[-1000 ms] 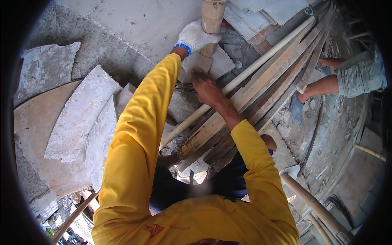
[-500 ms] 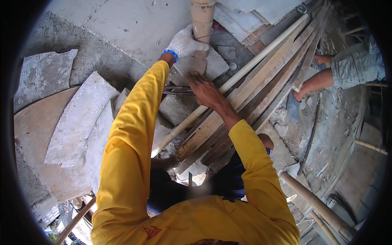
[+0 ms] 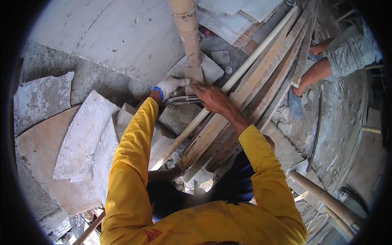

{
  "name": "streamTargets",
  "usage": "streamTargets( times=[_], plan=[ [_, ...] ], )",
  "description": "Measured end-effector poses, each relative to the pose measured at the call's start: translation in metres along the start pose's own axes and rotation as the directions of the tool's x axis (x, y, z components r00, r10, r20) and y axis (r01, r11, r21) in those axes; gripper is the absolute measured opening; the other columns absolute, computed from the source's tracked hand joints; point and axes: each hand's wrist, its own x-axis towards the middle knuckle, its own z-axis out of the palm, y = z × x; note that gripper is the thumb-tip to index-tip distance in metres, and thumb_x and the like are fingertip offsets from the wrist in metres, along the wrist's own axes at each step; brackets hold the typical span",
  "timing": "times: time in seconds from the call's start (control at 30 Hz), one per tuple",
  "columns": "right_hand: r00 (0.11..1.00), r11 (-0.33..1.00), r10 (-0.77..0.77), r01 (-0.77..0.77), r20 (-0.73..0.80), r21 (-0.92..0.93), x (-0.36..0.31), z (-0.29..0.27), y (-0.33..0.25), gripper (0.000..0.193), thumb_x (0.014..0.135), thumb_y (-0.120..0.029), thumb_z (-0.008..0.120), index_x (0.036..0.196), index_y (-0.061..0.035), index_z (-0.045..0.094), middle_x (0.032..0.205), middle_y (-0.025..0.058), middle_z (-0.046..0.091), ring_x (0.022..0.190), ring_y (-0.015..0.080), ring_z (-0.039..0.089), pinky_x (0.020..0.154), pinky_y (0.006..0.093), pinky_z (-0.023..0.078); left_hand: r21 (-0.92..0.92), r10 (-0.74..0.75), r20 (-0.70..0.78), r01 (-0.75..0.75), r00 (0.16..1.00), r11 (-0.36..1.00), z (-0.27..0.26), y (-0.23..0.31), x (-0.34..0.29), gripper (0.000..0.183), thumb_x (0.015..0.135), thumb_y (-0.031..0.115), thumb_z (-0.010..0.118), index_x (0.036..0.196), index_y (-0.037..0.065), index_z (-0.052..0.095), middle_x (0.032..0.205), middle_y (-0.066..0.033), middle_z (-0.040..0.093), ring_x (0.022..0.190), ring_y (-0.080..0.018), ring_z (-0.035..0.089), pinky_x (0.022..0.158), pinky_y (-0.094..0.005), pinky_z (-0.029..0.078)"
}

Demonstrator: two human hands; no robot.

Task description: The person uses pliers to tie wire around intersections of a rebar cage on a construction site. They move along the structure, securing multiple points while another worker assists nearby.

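Observation:
My left hand, in a white knit glove with a blue cuff, is closed, its fingertips meeting those of my right hand. Whatever it pinches is too small to make out. My bare right hand has its fingers curled over the handle ends of metal pincers. The other end of the pincers reaches below the gloved wrist. Just beyond both hands, a bamboo post stands on a small block.
A pale pole and several long wooden boards slant beside my right hand. Broken slabs lie at left, and flat sheets are stacked beyond. Another person's leg is at right. A bamboo pole lies lower right.
My left hand has let go of the bamboo post's foot and come back toward me, meeting my right hand above the pincers. The view has shifted slightly.

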Motion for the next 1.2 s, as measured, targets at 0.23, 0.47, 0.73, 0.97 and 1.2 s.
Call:
streamTargets(
  times=[0.23,0.47,0.73,0.97,1.2],
  plan=[
    [0.993,0.956,0.055,-0.083,-0.107,-0.282,-0.057,-0.068,-0.03,0.027,0.095,0.001,0.062,0.121,-0.0044,0.067,0.144,0.0142,0.065,0.128,0.0369,0.067,0.104,0.0514,0.055,-0.147,-0.154,0.183,0.182,0.971,0.972,0.03,0.0,0.011,0.032,0.104,0.037,0.078,0.085,0.013,0.069,0.063,0.002,0.056,0.048,-0.0129,0.046,0.046,-0.0334,0.037],
    [0.646,0.489,0.762,-0.623,0.049,0.61,-0.139,-0.1,-0.082,0.035,0.105,-0.03,0.074,0.129,-0.0051,0.066,0.104,0.0059,0.066,0.087,0.0264,0.069,0.078,0.0381,0.056,-0.568,-0.154,0.035,0.147,0.987,0.81,0.105,0.012,-0.004,0.007,0.109,0.015,0.067,0.104,0.012,0.063,0.076,-0.0005,0.057,0.054,-0.0123,0.051,0.044,-0.025,0.035],
    [0.253,-0.211,0.947,0.032,0.196,0.977,-0.129,-0.021,-0.12,0.043,0.113,-0.046,0.063,0.136,-0.0092,0.062,0.089,-0.0008,0.057,0.059,0.0087,0.052,0.05,0.0263,0.041,-0.715,-0.129,-0.102,0.017,0.986,0.699,0.134,0.016,0.014,0.01,0.109,0.02,0.067,0.108,0.014,0.059,0.081,-0.0016,0.059,0.057,-0.0148,0.052,0.046,-0.0285,0.036],
    [0.265,-0.184,0.956,0.2,0.128,0.962,-0.08,0.011,-0.131,0.027,0.114,-0.036,0.065,0.12,-0.0118,0.053,0.093,0.0018,0.057,0.064,0.0137,0.056,0.057,0.0336,0.049,-0.77,-0.098,-0.111,-0.023,0.989,0.637,0.132,0.008,0.021,0.008,0.107,0.016,0.067,0.104,0.015,0.06,0.077,0.0004,0.057,0.058,-0.0123,0.052,0.047,-0.0275,0.037],
    [0.294,-0.287,0.923,0.092,0.249,0.954,-0.055,0.014,-0.116,0.03,0.112,-0.035,0.067,0.119,-0.0115,0.051,0.089,0.001,0.054,0.059,0.0118,0.05,0.052,0.0321,0.046,-0.761,-0.12,-0.075,0.021,0.99,0.649,0.129,0.013,0.022,0.01,0.108,0.013,0.067,0.105,0.014,0.057,0.079,-0.0002,0.055,0.056,-0.0116,0.05,0.045,-0.0241,0.035]
  ],
)
